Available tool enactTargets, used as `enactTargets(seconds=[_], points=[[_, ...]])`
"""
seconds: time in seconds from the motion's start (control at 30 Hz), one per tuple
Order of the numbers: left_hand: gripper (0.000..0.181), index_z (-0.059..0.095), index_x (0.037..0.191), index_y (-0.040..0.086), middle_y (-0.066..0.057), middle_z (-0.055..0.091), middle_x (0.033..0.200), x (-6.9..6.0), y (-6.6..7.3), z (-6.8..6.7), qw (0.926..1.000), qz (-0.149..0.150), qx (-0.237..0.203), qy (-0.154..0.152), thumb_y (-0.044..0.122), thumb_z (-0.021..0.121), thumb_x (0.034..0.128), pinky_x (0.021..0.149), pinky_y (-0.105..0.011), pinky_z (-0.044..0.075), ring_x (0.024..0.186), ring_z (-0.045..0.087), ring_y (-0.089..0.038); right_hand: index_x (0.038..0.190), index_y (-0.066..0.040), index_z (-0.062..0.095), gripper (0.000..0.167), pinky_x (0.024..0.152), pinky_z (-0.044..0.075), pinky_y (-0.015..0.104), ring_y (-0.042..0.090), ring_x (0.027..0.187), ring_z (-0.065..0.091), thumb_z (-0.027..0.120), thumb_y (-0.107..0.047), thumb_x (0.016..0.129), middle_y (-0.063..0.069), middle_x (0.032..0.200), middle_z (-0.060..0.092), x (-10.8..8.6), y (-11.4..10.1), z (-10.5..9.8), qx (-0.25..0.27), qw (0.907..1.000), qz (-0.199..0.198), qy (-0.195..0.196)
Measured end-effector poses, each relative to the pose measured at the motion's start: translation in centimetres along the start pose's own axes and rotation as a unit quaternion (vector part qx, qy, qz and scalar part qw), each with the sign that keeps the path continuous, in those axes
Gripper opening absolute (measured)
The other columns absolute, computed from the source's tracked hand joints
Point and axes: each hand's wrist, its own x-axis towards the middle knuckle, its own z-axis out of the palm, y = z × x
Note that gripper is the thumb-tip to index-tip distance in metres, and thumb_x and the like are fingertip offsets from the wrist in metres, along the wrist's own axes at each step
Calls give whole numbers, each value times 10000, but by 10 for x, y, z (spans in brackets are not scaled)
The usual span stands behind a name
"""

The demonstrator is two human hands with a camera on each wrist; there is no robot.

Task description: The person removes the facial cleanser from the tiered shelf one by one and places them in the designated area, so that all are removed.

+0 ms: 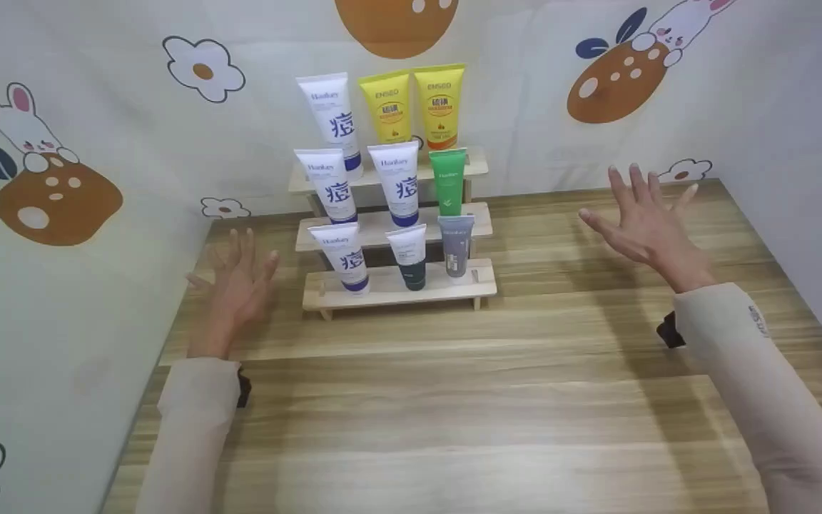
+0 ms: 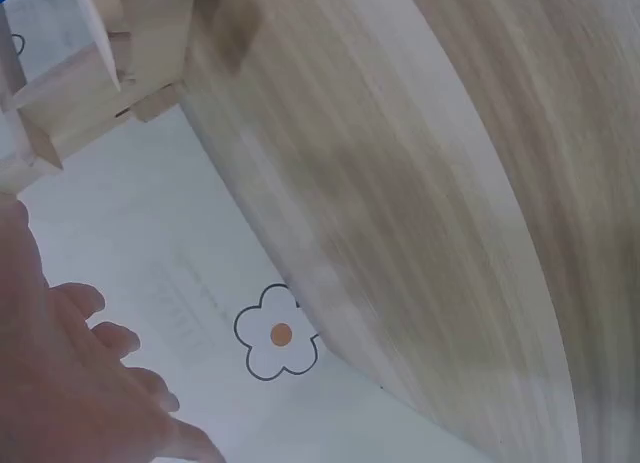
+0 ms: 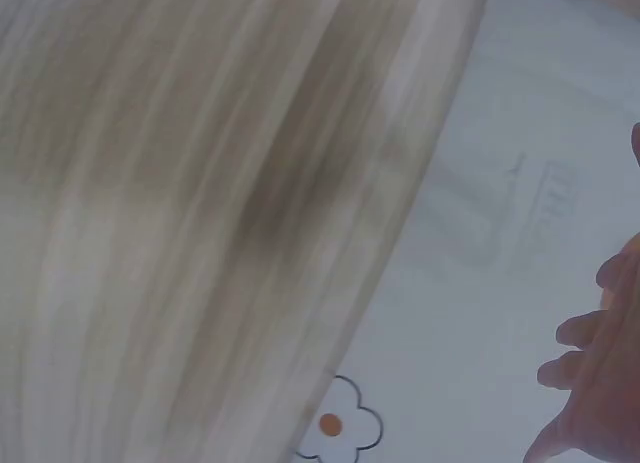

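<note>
Left of a three-step wooden rack (image 1: 439, 291), my left hand (image 1: 237, 294) hovers with fingers spread, holding nothing. On the far right my right hand (image 1: 650, 227) is spread too, apart from everything. Upright tubes fill the rack's steps. At the top are a white tube (image 1: 329, 118) and two yellow tubes (image 1: 388, 107). The middle step bears two white-and-blue tubes (image 1: 395, 182) and a green tube (image 1: 448, 182). Below stand a white-and-blue tube (image 1: 343, 257), a smaller white tube with a dark lower part (image 1: 409, 255) and a grey tube (image 1: 456, 246).
The rack stands on a wood-grain table (image 1: 454, 400) near its back edge. Pale cloth (image 1: 511, 107) printed with flowers, rabbits and orange fruit hangs behind and on the left. A plain pale wall (image 1: 803, 164) borders the right side. Black bands show near both cuffs.
</note>
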Motion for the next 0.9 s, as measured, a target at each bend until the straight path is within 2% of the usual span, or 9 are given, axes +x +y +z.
enactTargets(seconds=[0.27,0.47,0.57,0.63,0.73,0.9], points=[[831,-85,1607,169,-114,-155,1675,-6,4,-7,9958,-12,-874,-254,706,46,986,1046,-812,-275,1468,-214,-525,1623,-155,5,959,1095,-192,834,470,1541,-45,317,-760,948,207,1687,-4,-2,-32,-14,331,9982,-400,296],[780,-41,1612,222,-73,-112,1686,-10,12,-15,9916,-21,-1282,-143,688,53,993,1099,-793,-228,1497,-141,-513,1622,-181,-14,935,1114,-207,807,415,1553,-97,328,-743,958,154,1697,-24,2,-51,-24,964,9935,-573,209],[744,24,1617,239,-65,-58,1692,-13,16,-19,9877,-31,-1562,-38,666,82,1010,1185,-743,-147,1529,-68,-468,1623,-192,-10,911,1137,-219,774,376,1560,-120,331,-725,967,121,1702,-34,5,-58,-30,1388,9885,-589,66],[728,79,1618,236,-67,-7,1696,-15,18,-22,9842,-12,-1767,43,652,131,1023,1252,-679,-60,1549,-6,-428,1624,-208,-6,876,1170,-216,736,345,1564,-129,327,-702,981,95,1704,-39,7,-63,-35,1754,9827,-595,-61],[720,156,1615,207,-112,84,1694,-19,19,-28,9761,52,-2169,119,628,236,1036,1295,-605,76,1557,77,-398,1625,-235,11,831,1235,-125,694,333,1572,-88,317,-683,995,74,1707,-18,8,-70,-44,2312,9708,-582,-246],[706,224,1604,184,-165,223,1663,-26,21,-38,9601,37,-2796,62,590,339,1038,1277,-606,193,1526,217,-412,1625,-185,90,771,1290,47,631,350,1572,53,305,-625,1029,102,1703,78,11,-85,-59,3264,9423,-621,-415]])
